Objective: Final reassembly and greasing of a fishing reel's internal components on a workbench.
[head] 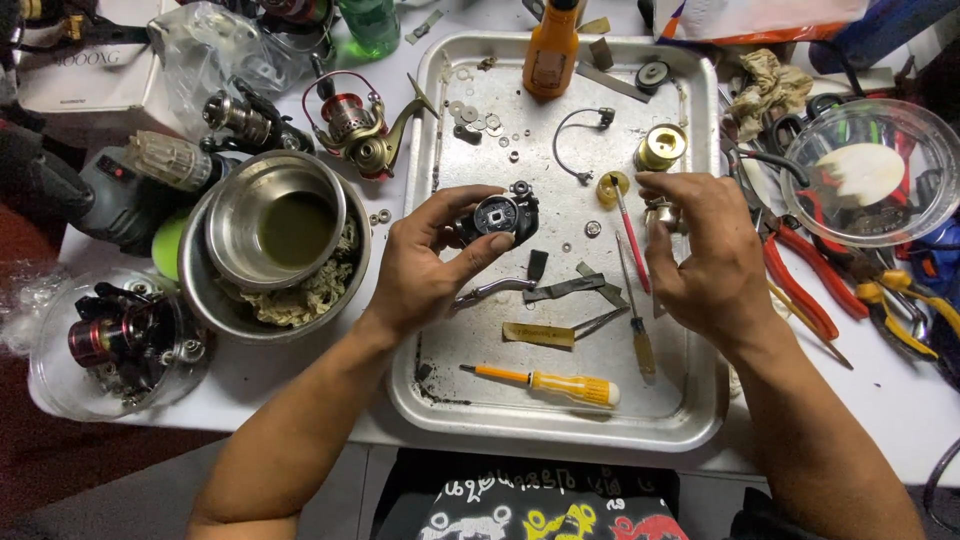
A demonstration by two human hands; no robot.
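Observation:
My left hand (pixel 432 262) grips a black fishing reel body (pixel 497 214) above the metal tray (pixel 560 425), thumb and fingers wrapped round its side. My right hand (pixel 698 255) hovers over the tray's right part, pinching a thin red-handled tool (pixel 631 235) whose tip points to a small yellow cap (pixel 610 186). A small silvery part (pixel 661 214) shows under the fingers of that hand. A gold spool (pixel 660 147) stands just beyond it.
On the tray lie a yellow screwdriver (pixel 560 384), tweezers, a wire bail (pixel 578 132), washers and an orange bottle (pixel 551 48). Nested steel bowls (pixel 272 236) stand left, with other reels (pixel 352 122) behind. Red and yellow pliers (pixel 800 275) and a clear plastic bowl (pixel 868 168) lie to the right.

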